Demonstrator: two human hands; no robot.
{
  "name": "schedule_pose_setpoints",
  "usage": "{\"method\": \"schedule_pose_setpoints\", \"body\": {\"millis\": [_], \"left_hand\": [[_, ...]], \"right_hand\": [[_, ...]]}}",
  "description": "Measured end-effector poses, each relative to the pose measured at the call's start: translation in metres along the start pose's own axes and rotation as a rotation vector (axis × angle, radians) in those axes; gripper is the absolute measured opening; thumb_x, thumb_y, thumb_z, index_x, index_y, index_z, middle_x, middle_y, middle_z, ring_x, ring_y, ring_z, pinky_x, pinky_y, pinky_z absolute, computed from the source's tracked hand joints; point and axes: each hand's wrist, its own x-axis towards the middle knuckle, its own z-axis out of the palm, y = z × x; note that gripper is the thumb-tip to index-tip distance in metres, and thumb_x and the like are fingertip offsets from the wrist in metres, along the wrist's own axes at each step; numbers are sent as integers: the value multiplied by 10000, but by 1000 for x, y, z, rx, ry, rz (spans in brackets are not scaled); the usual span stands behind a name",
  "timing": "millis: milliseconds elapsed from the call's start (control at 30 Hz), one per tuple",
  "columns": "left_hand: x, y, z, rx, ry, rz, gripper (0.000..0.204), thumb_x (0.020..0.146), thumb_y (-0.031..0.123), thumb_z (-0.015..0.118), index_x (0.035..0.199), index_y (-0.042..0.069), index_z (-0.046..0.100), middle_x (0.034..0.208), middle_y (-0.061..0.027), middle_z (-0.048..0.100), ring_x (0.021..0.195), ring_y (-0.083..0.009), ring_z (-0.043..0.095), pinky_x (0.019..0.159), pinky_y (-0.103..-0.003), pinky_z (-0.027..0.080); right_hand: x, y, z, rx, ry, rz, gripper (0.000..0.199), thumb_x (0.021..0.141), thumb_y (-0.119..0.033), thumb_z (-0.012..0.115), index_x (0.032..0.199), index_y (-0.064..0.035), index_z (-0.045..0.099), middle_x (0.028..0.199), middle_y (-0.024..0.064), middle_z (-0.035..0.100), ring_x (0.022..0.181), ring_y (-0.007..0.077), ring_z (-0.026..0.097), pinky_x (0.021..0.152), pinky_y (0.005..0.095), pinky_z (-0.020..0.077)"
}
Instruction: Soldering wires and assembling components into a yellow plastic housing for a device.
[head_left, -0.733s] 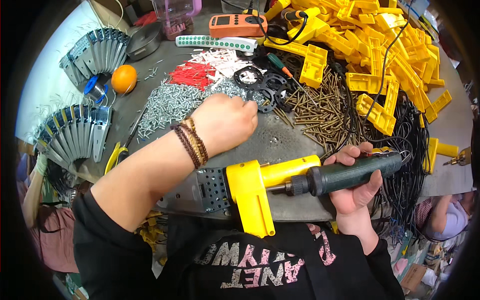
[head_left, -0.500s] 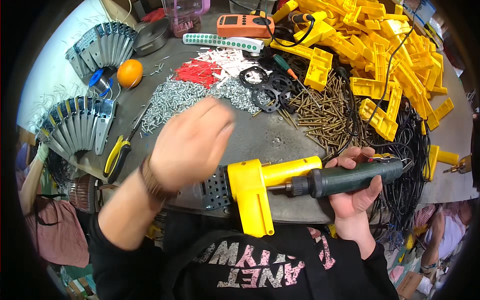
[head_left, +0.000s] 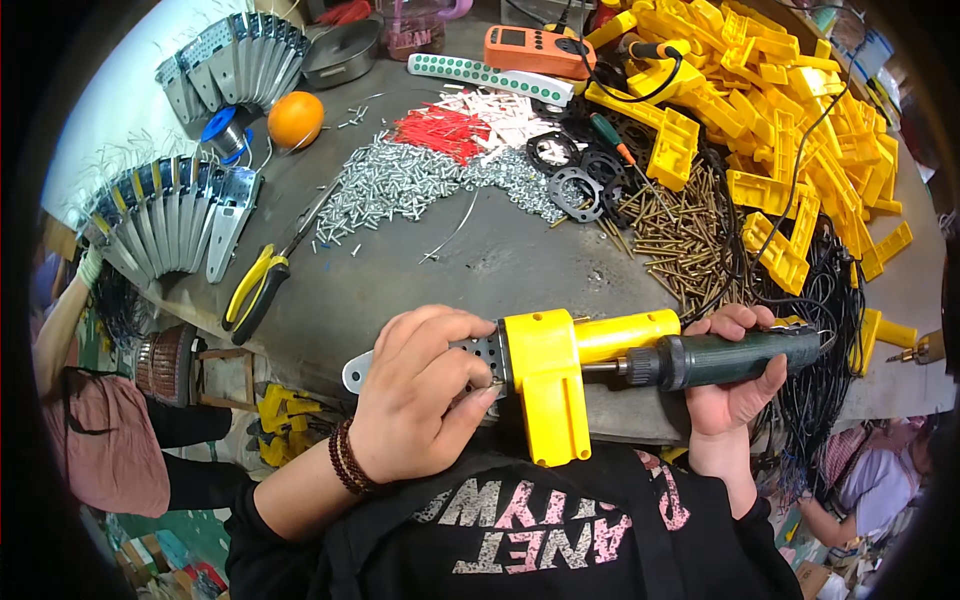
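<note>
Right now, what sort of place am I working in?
Probably a small assembly workshop: the table holds heaps of screws, piles of yellow plastic parts, and your right hand grips a power screwdriver.

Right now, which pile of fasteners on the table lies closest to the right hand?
The brown screw pile, just above the right hand; the silver screws and the red and white plugs lie farther left.

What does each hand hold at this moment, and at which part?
The left hand grips the grey perforated metal end of the yellow tool housing. The right hand holds the dark green electric screwdriver around its barrel.
</note>
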Motion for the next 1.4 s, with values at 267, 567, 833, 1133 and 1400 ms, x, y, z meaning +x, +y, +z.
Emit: {"method": "schedule_pose_setpoints", "body": {"millis": [267,567,833,1133,1400], "left_hand": [[-3,-6,3,-34,68,4,176,716,102,740,813,91,593,1105,-96,613,1039,-335,561,906,-429,414],[-3,-5,7,4,98,0,182,705,107,742,817,94,599,1100,-84,612,1033,-330,563,889,-429,423],[1,-1,8,30,110,-13,240,672,103,771,837,85,598,1061,-96,597,1001,-334,561,866,-437,432],[8,-8,8,-50,85,61,277,665,125,799,830,83,580,977,-75,580,925,-313,558,854,-436,427],[10,-14,11,-88,54,69,284,663,153,811,795,98,566,898,-47,580,843,-284,560,869,-455,423]], "right_hand": [[-3,1,12,-21,-18,-38,484,739,-242,832,1144,-206,569,1037,-28,557,983,132,542,1066,427,346],[-1,3,5,66,37,-4,485,747,-220,816,1158,-211,559,1015,-32,536,981,132,531,1075,414,332],[-4,4,6,59,32,-2,488,748,-232,816,1161,-216,556,1014,-31,530,977,129,526,1079,406,335],[-13,2,13,1,94,14,465,718,-233,844,1094,-220,571,1011,-44,533,985,127,539,1089,404,341],[-15,4,10,0,88,-9,461,694,-224,866,1046,-226,568,1016,-60,526,985,118,536,1087,394,346]]}}
